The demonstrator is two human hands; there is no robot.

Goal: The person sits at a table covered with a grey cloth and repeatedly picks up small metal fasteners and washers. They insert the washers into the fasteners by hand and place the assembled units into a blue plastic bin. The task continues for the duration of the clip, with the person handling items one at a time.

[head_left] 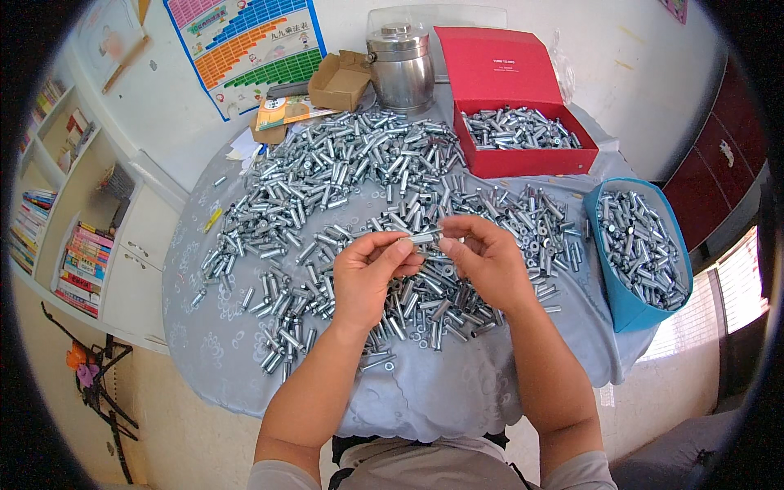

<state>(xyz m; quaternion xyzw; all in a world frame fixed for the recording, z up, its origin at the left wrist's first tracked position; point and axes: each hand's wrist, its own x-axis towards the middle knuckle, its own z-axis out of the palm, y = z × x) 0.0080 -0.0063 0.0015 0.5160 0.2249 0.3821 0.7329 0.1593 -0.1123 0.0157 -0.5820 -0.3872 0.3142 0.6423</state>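
Above the middle of the table, my left hand (371, 273) and my right hand (487, 260) come together on one metal expansion bolt (425, 238). Thumb and fingers of the left pinch one end, while the right pinches the other end. The bolt lies nearly level between them, silvery and slim; its finer parts are too small to make out. Beneath and around both hands spreads a big heap of loose bolts, sleeves and washers (351, 155) in the same silvery metal.
A red box (523, 165) with its lid up holds many bolts at the back right. At the right edge stands a blue bin (614, 278), also filled with them. Behind the heap are a steel pot (402, 73) and a small cardboard box (336, 86). A grey cloth (212, 351) covers the table.
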